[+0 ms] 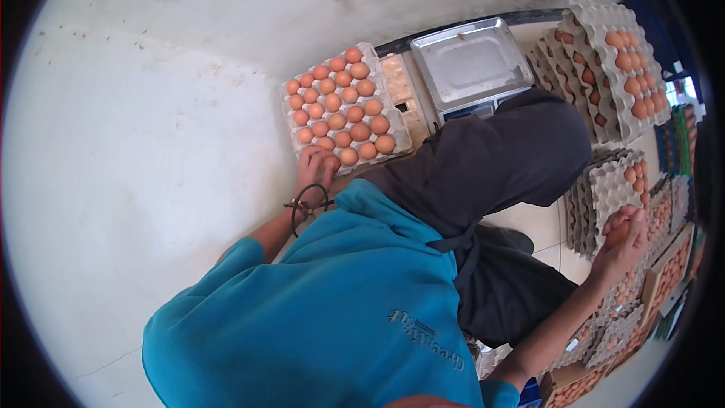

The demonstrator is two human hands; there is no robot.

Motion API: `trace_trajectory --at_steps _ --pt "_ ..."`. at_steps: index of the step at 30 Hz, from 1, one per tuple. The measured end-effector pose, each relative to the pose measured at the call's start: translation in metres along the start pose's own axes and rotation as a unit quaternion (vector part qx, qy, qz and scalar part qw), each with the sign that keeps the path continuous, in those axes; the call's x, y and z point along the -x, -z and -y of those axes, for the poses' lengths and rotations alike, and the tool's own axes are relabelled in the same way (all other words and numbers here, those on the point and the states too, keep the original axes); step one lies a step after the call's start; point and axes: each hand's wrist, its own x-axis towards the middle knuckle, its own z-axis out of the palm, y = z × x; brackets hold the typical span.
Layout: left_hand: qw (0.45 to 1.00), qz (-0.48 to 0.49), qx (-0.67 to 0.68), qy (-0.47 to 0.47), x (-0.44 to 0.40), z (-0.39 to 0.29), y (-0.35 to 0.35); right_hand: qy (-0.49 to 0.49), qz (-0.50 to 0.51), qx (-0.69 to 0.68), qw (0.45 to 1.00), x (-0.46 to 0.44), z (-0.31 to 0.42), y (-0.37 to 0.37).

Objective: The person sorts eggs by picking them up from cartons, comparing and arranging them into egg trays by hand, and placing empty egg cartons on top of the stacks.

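A grey carton tray point(396, 130) full of brown eggs lies against the wall. At its near left corner is my left hand point(313, 166), its fingers curled over an egg point(331, 163) in the corner row. My right hand point(623, 236) is at the right, above the stacked trays, with its fingers curled round an egg that shows only in part. Just beyond it stands a shorter stack of trays point(604, 181) with a few eggs along the top one's far edge.
A digital scale with a metal pan point(472, 60) stands right of the egg tray. Behind, at the right, rises a tall stack of filled trays point(604, 98). More egg trays and cardboard boxes point(574, 385) fill the lower right. A dark-covered knee is between the scale and my torso.
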Motion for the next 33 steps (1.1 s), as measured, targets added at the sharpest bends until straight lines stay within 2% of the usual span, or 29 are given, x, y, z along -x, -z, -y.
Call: trace_trajectory --at_steps 3,5,7,8,9,10,12,14,16,19,22,25,28,30,32,33 --pt "0.975 0.001 0.17 0.14 -0.05 -0.038 0.007 0.109 0.058 0.05 0.991 0.019 0.007 -0.026" --pt "0.926 0.028 0.347 0.144 -0.102 -0.101 0.013 0.216 0.084 0.11 0.967 0.034 0.017 -0.054" --pt "0.871 0.142 0.463 0.079 -0.133 -0.164 0.019 0.292 0.121 0.13 0.94 0.048 0.025 -0.077" --pt "0.8 0.252 0.544 -0.015 -0.14 -0.183 0.012 0.338 0.141 0.142 0.92 0.054 0.029 -0.09" --pt "0.765 0.34 0.546 0.02 -0.142 -0.219 0.012 0.371 0.158 0.145 0.903 0.06 0.032 -0.102" --pt "0.709 0.381 0.592 0.039 -0.133 -0.247 0.006 0.405 0.174 0.149 0.885 0.064 0.033 -0.112" --pt "0.552 0.471 0.664 0.182 -0.116 -0.284 -0.008 0.457 0.197 0.142 0.856 0.069 0.024 -0.13" --pt "0.441 0.469 0.723 0.25 -0.1 -0.306 -0.016 0.429 0.228 0.157 0.86 0.082 0.011 -0.138" --pt "0.379 0.473 0.749 0.267 -0.09 -0.309 -0.029 0.452 0.23 0.191 0.841 0.083 0.005 -0.147" --pt "0.361 0.442 0.745 0.345 -0.084 -0.294 -0.036 0.466 0.254 0.238 0.814 0.087 0.004 -0.157" --pt "0.382 0.4 0.735 0.392 -0.088 -0.289 -0.024 0.488 0.28 0.242 0.79 0.087 0.01 -0.161" --pt "0.443 0.409 0.672 0.43 -0.096 -0.274 -0.02 0.507 0.263 0.199 0.796 0.081 0.019 -0.152" --pt "0.423 0.454 0.7 0.354 -0.114 -0.216 -0.012 0.462 0.222 0.154 0.844 0.067 0.02 -0.137" --pt "0.511 0.345 0.723 0.312 -0.133 -0.196 0.018 0.442 0.172 0.171 0.863 0.056 0.019 -0.121" --pt "0.617 0.23 0.692 0.297 -0.148 -0.172 0.044 0.415 0.132 0.2 0.878 0.047 0.018 -0.105" --pt "0.687 0.212 0.634 0.285 -0.155 -0.152 0.052 0.389 0.114 0.177 0.897 0.044 0.015 -0.098"
